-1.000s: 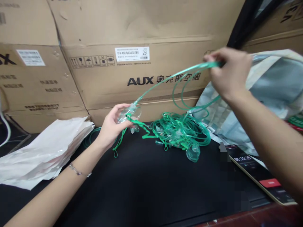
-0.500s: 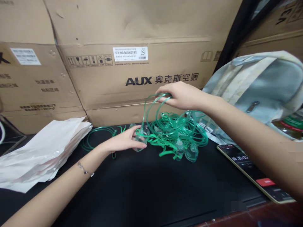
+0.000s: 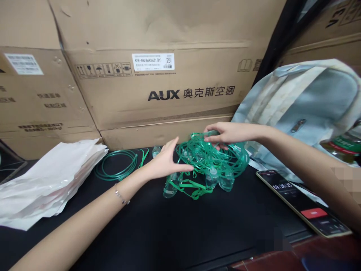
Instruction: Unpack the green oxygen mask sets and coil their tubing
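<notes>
My left hand (image 3: 166,162) is open, thumb and fingers spread, hovering at the left side of a tangled pile of green tubing (image 3: 197,152). My right hand (image 3: 221,134) is on top of the pile, its fingers curled round some green tubing. A clear plastic mask (image 3: 170,187) with a green elastic strap (image 3: 194,185) lies below my left hand. Two more clear cup-shaped parts, one of them a clear mask (image 3: 226,181), sit at the pile's front edge. Another clear piece (image 3: 156,151) is partly hidden behind my left hand.
A separate coil of green tubing (image 3: 117,165) lies left of my left hand, near a stack of white packets (image 3: 53,177). A phone (image 3: 299,203) showing a timer and a light blue backpack (image 3: 304,109) are at the right. A large cardboard box (image 3: 158,124) stands behind the black surface (image 3: 169,226).
My right hand has lowered the raised tubing loops onto the pile. My left hand has let go of the clear mask, which now lies nearer me with its strap, and has opened.
</notes>
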`<state>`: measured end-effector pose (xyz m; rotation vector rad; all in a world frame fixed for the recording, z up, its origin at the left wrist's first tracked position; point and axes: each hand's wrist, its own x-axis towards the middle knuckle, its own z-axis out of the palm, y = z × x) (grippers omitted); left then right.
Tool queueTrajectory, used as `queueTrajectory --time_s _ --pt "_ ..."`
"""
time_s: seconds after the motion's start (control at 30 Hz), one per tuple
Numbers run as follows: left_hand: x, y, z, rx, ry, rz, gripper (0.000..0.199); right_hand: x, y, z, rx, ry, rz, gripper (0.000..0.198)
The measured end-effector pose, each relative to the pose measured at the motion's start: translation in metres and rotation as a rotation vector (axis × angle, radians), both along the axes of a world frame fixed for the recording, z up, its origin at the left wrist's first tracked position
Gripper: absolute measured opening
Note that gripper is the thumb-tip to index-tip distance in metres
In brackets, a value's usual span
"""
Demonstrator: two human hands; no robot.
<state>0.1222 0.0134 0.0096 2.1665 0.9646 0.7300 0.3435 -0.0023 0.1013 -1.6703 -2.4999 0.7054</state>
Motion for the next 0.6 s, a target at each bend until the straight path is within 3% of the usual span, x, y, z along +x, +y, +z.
queueTrajectory --time_s 0.07,0.17,0.23,0.3,0.47,0.57,0.6 --pt "0.019 0.007 0.008 0.065 -0.119 -0.081 0.095 -0.001 -0.007 0.001 -0.028 0.033 0.03 0.039" --pt "0.035 0.018 0.015 0.056 -0.184 -0.293 0.046 0.006 -0.01 0.001 -0.021 0.098 0.048 0.05" --pt "0.033 0.02 0.015 0.015 -0.234 -0.381 0.029 0.019 -0.005 0.0 -0.03 0.168 -0.011 0.058" --pt "0.021 0.016 0.014 -0.015 -0.294 -0.402 0.027 0.037 0.004 -0.002 0.0 0.252 -0.102 0.056" --pt "-0.01 0.0 0.007 -0.107 -0.278 -0.398 0.024 0.078 0.026 -0.005 0.374 0.545 -0.298 0.036" --pt "-0.018 -0.003 0.006 -0.222 -0.38 -0.335 0.023 0.095 0.04 -0.02 0.343 0.44 -0.398 0.035" --pt "-0.019 -0.004 0.006 -0.27 -0.433 -0.295 0.023 0.098 0.044 -0.028 0.328 0.358 -0.369 0.035"
